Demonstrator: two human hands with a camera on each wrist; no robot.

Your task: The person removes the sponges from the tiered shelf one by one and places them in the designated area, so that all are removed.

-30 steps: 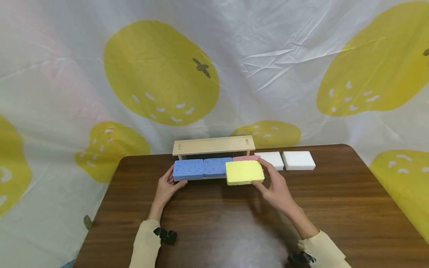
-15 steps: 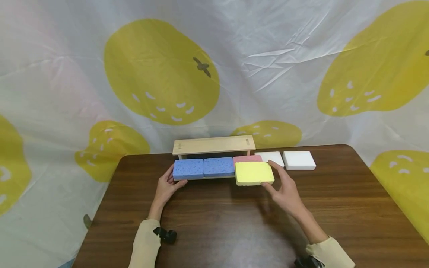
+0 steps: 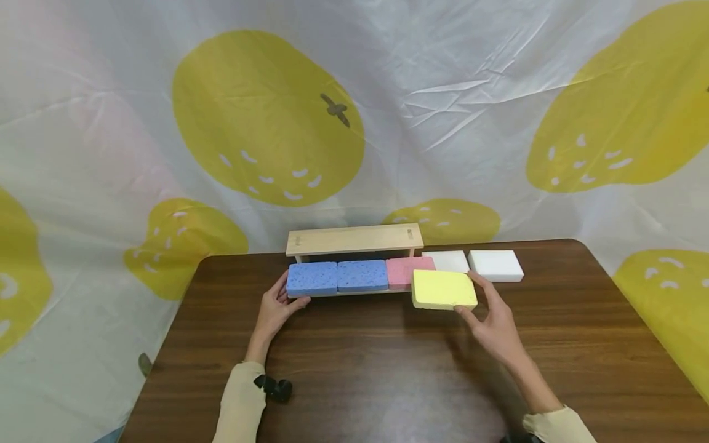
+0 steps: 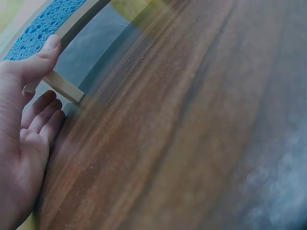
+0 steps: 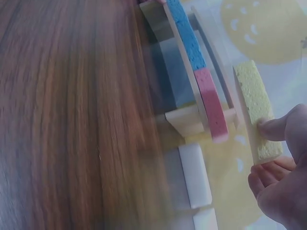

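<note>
In the head view two blue sponges (image 3: 312,278) and a pink sponge (image 3: 403,271) lie side by side on the lower front board of a small wooden rack (image 3: 354,239). My left hand (image 3: 274,312) grips the rack's left end, thumb at the front edge beside the blue sponge. Between right thumb and fingers a yellow sponge (image 3: 443,289) is pinched, overlapping the pink one's front right corner in the head view. My right hand (image 3: 495,326) holds it by its right end. The right wrist view shows the yellow sponge (image 5: 256,103) raised above the rack.
Two white sponge blocks (image 3: 495,266) lie on the brown wooden table (image 3: 376,381) right of the rack; the nearer one (image 3: 447,261) is partly covered by the yellow sponge. A white curtain (image 3: 421,92) with yellow fruit prints hangs behind the table.
My right hand has moved to the right with the yellow sponge, uncovering most of the pink sponge. The left hand stays at the rack's left end.
</note>
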